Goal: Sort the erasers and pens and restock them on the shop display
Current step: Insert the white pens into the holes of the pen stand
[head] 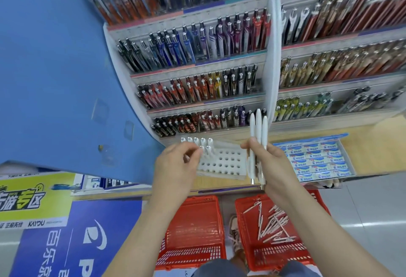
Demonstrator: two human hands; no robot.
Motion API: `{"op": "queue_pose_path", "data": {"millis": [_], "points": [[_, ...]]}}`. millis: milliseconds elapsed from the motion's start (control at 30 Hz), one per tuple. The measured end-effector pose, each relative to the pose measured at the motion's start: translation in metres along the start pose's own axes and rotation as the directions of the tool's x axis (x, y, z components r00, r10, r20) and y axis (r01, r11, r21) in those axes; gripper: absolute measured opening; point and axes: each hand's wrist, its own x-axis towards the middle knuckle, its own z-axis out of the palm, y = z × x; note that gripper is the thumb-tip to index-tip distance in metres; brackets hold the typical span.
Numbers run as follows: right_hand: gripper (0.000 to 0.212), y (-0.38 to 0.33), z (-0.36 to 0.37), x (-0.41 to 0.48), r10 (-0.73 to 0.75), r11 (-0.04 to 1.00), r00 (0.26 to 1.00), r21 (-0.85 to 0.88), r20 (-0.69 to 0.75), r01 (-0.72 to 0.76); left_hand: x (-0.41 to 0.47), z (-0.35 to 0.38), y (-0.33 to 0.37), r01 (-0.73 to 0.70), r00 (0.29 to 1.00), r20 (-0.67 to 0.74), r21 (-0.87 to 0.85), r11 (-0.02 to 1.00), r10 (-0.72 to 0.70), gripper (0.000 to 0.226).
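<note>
Head view, left hand: the left hand (175, 162) is at 6 o'clock of the picture, a little toward 7. Its fingers are curled, and thumb and forefinger pinch one white pen (201, 148) at the 9 o'clock edge of the holder.
Head view, right hand: the right hand (271, 162) is at 3 o'clock of the left hand. Its fingers are closed around a bundle of long white plastic pens (259, 131), which points toward 12 o'clock.
Holder: the white rectangular pen holder with round holes (222, 163) lies on the light wooden counter (373, 145), between the two hands.
Pens in holder: some standing white pens with silver tops (195, 140) fill the holes at its 10 o'clock corner.
Erasers: the flat tray of blue-and-white PILOT erasers (318, 162) is at 3 o'clock of the right hand, on the same counter.
Baskets: two red plastic baskets are on the floor at 6 o'clock. The left red basket (193, 228) is under the left forearm. The right red basket (281, 257) contains loose white pens (274, 221) lying crossed.
Display: the tiered grey shelves of many-coloured pens (197, 46) stand at 12 o'clock.
Side: a big blue panel (55, 68) is at 9 to 10 o'clock.
</note>
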Motion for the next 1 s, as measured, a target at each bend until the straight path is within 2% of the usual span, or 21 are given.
{"op": "queue_pose_path", "data": {"millis": [100,200,267,367,467,567,600,700,767,833,867,933,1000], "points": [[0.026,-0.008,0.009,-0.003,-0.054,0.991,0.995,0.124,0.085,0.044,-0.014,0.006,0.031,0.177,0.957,0.282,-0.37,0.912,-0.071,0.005],[0.02,-0.009,0.013,-0.004,-0.089,0.983,0.991,0.169,0.101,0.071,-0.018,0.011,0.045,0.357,0.917,0.369,-0.581,0.731,-0.155,0.008],[0.019,-0.009,0.013,-0.005,-0.098,0.98,0.988,0.186,0.117,0.075,-0.018,0.01,0.046,0.408,0.904,0.376,-0.622,0.668,-0.202,0.008],[0.018,-0.009,0.012,-0.008,-0.092,0.975,0.987,0.212,0.131,0.062,-0.016,0.006,0.041,0.418,0.905,0.362,-0.656,0.629,-0.224,0.008],[0.023,-0.012,0.009,-0.006,-0.098,0.955,0.992,0.289,0.077,0.072,-0.012,-0.004,0.034,0.381,0.924,0.296,-0.675,0.632,-0.241,0.01],[0.019,-0.017,0.001,0.0,-0.099,0.95,0.995,0.297,0.008,0.092,-0.01,-0.011,0.028,0.356,0.934,0.252,-0.676,0.645,-0.252,0.011],[0.018,-0.018,-0.001,0.002,-0.099,0.952,0.995,0.291,0.008,0.093,-0.01,-0.012,0.027,0.366,0.93,0.25,-0.7,0.613,-0.27,0.011],[0.014,-0.016,-0.003,0.006,-0.105,0.956,0.993,0.281,0.046,0.089,-0.008,-0.015,0.025,0.425,0.896,0.303,-0.796,0.431,-0.325,0.012],[0.012,-0.012,-0.004,0.007,-0.106,0.964,0.991,0.255,0.078,0.083,-0.007,-0.017,0.023,0.448,0.88,0.327,-0.814,0.37,-0.344,0.011],[0.012,-0.006,-0.004,0.008,-0.088,0.982,0.99,0.176,0.107,0.068,-0.007,-0.019,0.02,0.433,0.883,0.295,-0.812,0.391,-0.366,0.01],[0.012,-0.003,-0.004,0.008,-0.077,0.992,0.991,0.108,0.111,0.065,-0.007,-0.021,0.018,0.407,0.894,0.253,-0.803,0.435,-0.369,0.01],[0.009,0.004,-0.003,0.011,-0.088,0.993,0.994,-0.069,0.063,0.092,-0.008,-0.023,0.016,0.338,0.923,0.146,-0.751,0.568,-0.357,0.012],[0.006,0.01,-0.006,0.015,-0.175,0.941,0.984,-0.302,-0.042,0.155,-0.008,-0.028,0.014,0.275,0.943,0.044,-0.66,0.699,-0.329,0.014]]}}
